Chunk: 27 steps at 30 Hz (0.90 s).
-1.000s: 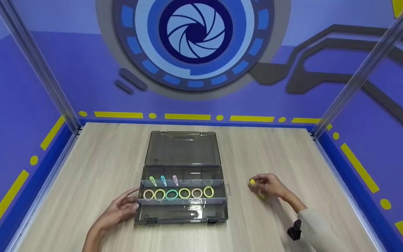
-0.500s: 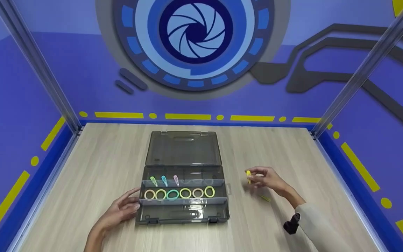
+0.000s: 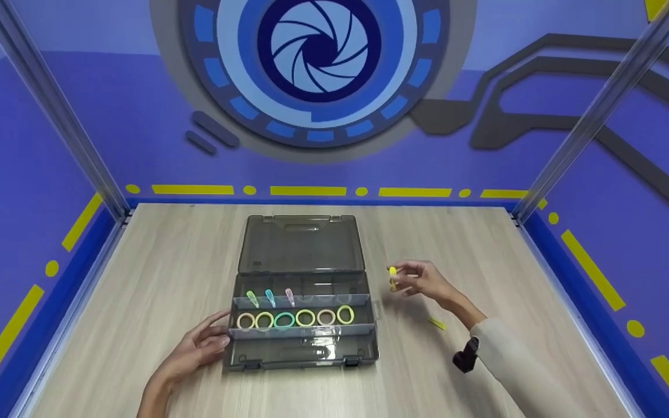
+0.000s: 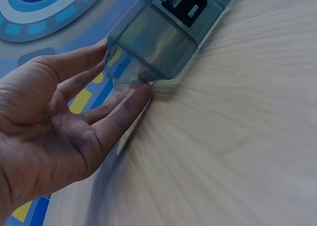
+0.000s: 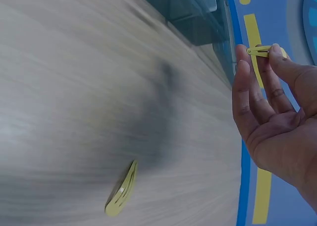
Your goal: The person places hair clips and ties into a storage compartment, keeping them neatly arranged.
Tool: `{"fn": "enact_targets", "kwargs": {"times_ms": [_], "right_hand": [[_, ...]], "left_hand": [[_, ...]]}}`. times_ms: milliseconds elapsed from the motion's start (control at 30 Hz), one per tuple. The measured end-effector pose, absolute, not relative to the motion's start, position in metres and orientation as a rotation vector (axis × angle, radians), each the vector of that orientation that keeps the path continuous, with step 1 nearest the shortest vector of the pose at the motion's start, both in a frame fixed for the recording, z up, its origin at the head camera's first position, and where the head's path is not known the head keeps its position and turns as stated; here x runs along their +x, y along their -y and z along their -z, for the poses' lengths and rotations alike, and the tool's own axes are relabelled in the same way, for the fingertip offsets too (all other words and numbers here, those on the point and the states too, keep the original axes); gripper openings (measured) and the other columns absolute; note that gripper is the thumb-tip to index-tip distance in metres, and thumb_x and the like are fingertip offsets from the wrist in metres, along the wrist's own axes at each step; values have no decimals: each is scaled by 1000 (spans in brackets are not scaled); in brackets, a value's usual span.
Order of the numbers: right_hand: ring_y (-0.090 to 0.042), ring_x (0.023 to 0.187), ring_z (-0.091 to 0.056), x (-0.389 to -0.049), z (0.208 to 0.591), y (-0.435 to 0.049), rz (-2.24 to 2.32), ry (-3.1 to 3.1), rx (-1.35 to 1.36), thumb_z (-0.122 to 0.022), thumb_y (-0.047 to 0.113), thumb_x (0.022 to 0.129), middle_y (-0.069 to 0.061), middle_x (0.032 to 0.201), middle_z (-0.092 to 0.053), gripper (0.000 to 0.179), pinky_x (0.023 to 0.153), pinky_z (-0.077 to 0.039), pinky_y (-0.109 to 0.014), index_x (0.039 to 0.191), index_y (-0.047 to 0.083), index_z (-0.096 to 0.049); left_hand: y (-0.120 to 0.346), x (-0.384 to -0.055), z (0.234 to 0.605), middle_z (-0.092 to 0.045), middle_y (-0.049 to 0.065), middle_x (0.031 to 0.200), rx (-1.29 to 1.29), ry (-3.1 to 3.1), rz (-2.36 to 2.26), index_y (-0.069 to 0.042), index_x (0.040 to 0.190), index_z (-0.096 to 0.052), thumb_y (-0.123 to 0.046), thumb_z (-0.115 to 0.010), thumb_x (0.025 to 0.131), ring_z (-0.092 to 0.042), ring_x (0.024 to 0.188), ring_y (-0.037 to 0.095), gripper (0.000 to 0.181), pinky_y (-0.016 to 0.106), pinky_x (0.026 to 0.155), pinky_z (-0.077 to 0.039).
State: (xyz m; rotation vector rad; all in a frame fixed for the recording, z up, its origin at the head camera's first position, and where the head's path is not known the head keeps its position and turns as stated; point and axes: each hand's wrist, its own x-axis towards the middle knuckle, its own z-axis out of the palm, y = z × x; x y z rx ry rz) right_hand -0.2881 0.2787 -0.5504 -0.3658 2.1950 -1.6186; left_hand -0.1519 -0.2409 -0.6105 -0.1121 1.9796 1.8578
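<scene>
My right hand (image 3: 427, 283) pinches a yellow snap hair clip (image 5: 260, 51) between thumb and fingers, raised over the table to the right of the box. A second yellow hair clip (image 3: 437, 323) lies on the table below that hand. The smoky clear plastic box (image 3: 302, 350) stands with its lid (image 3: 302, 244) folded back. In its back compartment lean a green clip (image 3: 252, 298), a blue clip (image 3: 270, 298) and a pink clip (image 3: 290, 297). Several hair ties (image 3: 284, 320) fill the middle row. Straight fingers of my left hand (image 4: 64, 117) touch the box's left side.
The box's front compartment (image 3: 276, 350) holds no clips or ties. A wooden tabletop (image 3: 177, 261) surrounds the box. Blue printed panels (image 3: 311, 168) with metal corner posts (image 3: 596, 110) enclose the table at the back and both sides.
My right hand has lifted the yellow hair clip and carried it left and away from me, towards the box. The second clip came into view on the table. My left hand has stayed put.
</scene>
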Motion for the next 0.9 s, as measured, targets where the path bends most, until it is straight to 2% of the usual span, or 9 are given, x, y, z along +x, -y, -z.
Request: {"fn": "enact_targets", "kwargs": {"times_ms": [200,333,467,700,900], "right_hand": [[-17,91,-76,-291,544,-255,1569,-2264,-386,-68,14,99,-24,109,-73,42,78,-64,-37,135,-7,-60],[-19,90,-76,-293,540,-238,1559,-2278,-383,-68,11,98,-21,105,-74,39,75,-63,-33,133,-6,-62],[-24,90,-76,-296,536,-222,1541,-2263,-390,-69,9,97,-16,101,-73,38,77,-64,-38,132,-5,-62],[-12,81,-71,-298,531,-199,1556,-2190,-406,-66,2,97,0,93,-70,39,69,-60,-24,133,-9,-60],[-8,78,-66,-299,534,-181,1545,-2167,-494,-64,-4,96,-5,96,-71,38,70,-57,-24,132,-12,-59]], "left_hand": [[242,-154,612,-49,23,144,-67,-1975,-1876,-9,162,-25,-23,-64,102,-59,119,15,73,43,104,-55],[243,-153,612,-51,22,142,-65,-1972,-1881,-8,162,-25,-23,-65,102,-60,118,15,73,41,102,-56],[241,-153,611,-50,22,144,-101,-1986,-1869,-10,162,-27,-25,-66,101,-60,119,16,74,41,102,-56],[239,-154,611,-48,23,145,-123,-1993,-1858,-12,161,-29,-26,-67,100,-59,121,18,73,45,105,-54],[241,-153,611,-49,20,144,-129,-1985,-1859,-12,161,-28,-25,-67,100,-59,120,18,73,43,104,-55]]}}
